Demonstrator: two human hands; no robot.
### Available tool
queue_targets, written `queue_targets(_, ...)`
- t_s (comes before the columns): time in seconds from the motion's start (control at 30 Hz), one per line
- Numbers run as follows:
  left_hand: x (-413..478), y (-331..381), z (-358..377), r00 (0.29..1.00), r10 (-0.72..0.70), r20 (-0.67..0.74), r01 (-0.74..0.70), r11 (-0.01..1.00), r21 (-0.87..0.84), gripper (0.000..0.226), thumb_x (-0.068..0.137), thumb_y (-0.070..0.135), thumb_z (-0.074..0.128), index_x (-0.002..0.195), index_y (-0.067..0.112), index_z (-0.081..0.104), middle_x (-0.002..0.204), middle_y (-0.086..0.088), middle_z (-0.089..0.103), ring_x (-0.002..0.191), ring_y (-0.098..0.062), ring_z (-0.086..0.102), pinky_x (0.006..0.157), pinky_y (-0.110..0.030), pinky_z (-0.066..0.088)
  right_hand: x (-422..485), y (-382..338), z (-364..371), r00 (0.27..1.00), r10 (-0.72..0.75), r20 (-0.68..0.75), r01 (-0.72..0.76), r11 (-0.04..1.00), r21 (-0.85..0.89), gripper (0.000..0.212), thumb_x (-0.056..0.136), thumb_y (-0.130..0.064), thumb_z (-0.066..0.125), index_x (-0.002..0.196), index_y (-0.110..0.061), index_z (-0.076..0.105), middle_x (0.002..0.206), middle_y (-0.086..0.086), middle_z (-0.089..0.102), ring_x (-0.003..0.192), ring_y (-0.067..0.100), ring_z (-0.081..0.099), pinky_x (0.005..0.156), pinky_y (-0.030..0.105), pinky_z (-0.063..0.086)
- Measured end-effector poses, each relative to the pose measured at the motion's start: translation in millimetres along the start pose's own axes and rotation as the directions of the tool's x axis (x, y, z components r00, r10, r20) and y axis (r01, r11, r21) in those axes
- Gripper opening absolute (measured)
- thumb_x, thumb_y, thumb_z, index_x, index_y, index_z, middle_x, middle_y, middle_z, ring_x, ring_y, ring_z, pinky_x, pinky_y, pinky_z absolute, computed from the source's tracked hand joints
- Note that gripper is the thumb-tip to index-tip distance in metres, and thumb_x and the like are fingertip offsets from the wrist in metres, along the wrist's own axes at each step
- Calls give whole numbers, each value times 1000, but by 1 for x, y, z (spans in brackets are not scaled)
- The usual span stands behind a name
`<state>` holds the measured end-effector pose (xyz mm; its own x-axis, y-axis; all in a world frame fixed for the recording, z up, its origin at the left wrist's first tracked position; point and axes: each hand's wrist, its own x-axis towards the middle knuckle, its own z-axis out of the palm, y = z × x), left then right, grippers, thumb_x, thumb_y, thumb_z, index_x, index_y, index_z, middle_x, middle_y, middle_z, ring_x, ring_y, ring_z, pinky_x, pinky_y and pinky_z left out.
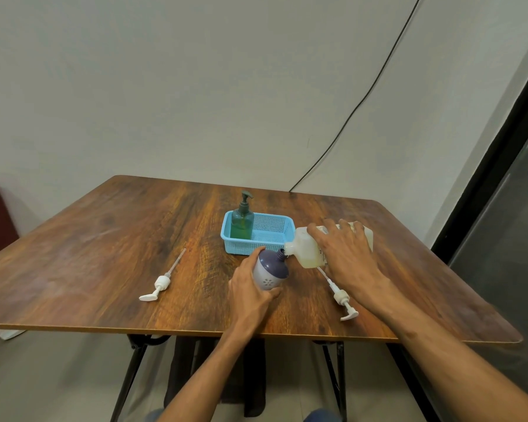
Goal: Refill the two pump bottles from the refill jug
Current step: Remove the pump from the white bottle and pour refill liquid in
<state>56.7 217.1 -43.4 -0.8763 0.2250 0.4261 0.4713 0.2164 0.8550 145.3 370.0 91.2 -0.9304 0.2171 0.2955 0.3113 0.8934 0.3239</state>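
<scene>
- Plain pale wall (195, 86), with a thin black cable (363, 102) running down it.
- Wood-grain counter (104, 239) on black folding legs (128, 382).
- Dark frame (500, 166) at the right.
- Pale floor (58, 385).

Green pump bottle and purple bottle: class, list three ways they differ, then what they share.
The green pump bottle stands upright; the purple bottle is tilted. The green pump bottle has its pump fitted; the purple bottle's neck is open, at the refill jug's spout. The green pump bottle sits untouched in the blue basket; the left hand grips the purple bottle outside it. Shared: both are bottles at the table's middle.
</scene>
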Motion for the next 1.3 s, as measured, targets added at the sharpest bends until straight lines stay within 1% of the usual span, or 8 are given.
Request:
queue_targets(0.1, 0, -2, 0, 1000, 4, 2, -4, 1000, -1, 96, 57, 50, 82, 143, 28, 45, 132, 8, 60, 118, -9, 58, 101, -45, 52, 1, 0, 0, 1000, -3, -2, 3, 1000, 6, 74, 88, -33, 73, 148, -32, 29, 151, 8, 42, 138, 33, 39, 114, 56, 29)
queue_targets(0.27, 0, -2, 0, 1000, 7, -4, -7, 1000, -6, 94, 60, 40, 88, 143, 26, 46, 133, 6, 60, 118, -9, 58, 102, -44, 52, 2, 0, 1, 1000, -5, -4, 5, 1000, -1, 74, 87, -33, 74, 148, -32, 30, 150, 8, 43, 138, 33, 40, 114, 56, 29)
queue_targets(0.47, 1, -2, 0, 1000, 7, 4, -7, 1000, -3, 95, 59, 44, 86, 143, 27, 46, 132, 8, 60, 117, -7, 58, 102, -43, 52, 3, -1, 1, 1000, -2, 3, 2, 1000, -4, 76, 87, -34, 73, 148, -32, 29, 152, 8, 41, 139, 33, 39, 115, 56, 28)
queue_targets(0.63, 0, -2, 0, 1000, 4, 0, -4, 1000, -29, 96, 57, 60, 75, 143, 26, 47, 132, 7, 60, 118, -9, 59, 102, -44, 52, 1, -1, -1, 1000, -6, -2, 6, 1000, -11, 74, 89, -34, 71, 149, -32, 27, 152, 8, 40, 139, 34, 38, 115, 55, 28)
queue_targets(0.93, 1, -1, 0, 1000, 11, 2, -11, 1000, -24, 96, 58, 55, 79, 143, 25, 47, 133, 5, 60, 118, -8, 58, 102, -43, 52, 2, -2, -2, 1000, -4, 3, 4, 1000, -12, 73, 90, -34, 70, 149, -32, 27, 153, 8, 39, 139, 33, 38, 115, 56, 28)
queue_targets(1.07, 0, 1, 0, 1000, 11, -4, -11, 999, -37, 95, 58, 62, 74, 142, 25, 48, 132, 6, 61, 117, -9, 60, 101, -42, 53, 2, -2, -2, 1000, -7, 12, 7, 1000, -21, 74, 90, -34, 70, 150, -31, 26, 154, 9, 38, 140, 35, 37, 116, 56, 26)
queue_targets(1.2, 0, 1, 0, 1000, 8, -8, -8, 999, -47, 93, 61, 63, 75, 142, 25, 48, 131, 7, 61, 116, -7, 60, 100, -40, 54, 2, -3, -3, 1000, -6, 3, 6, 1000, -23, 73, 90, -34, 70, 149, -31, 27, 154, 9, 39, 140, 34, 38, 116, 56, 26)
queue_targets(1.3, 0, -2, 1, 1000, 0, -4, 0, 999, -37, 93, 61, 63, 76, 142, 27, 47, 131, 8, 61, 117, -8, 60, 101, -41, 54, 3, -3, -2, 1000, -7, 2, 7, 999, -37, 74, 90, -34, 70, 149, -31, 26, 153, 9, 39, 139, 34, 38, 115, 56, 27)
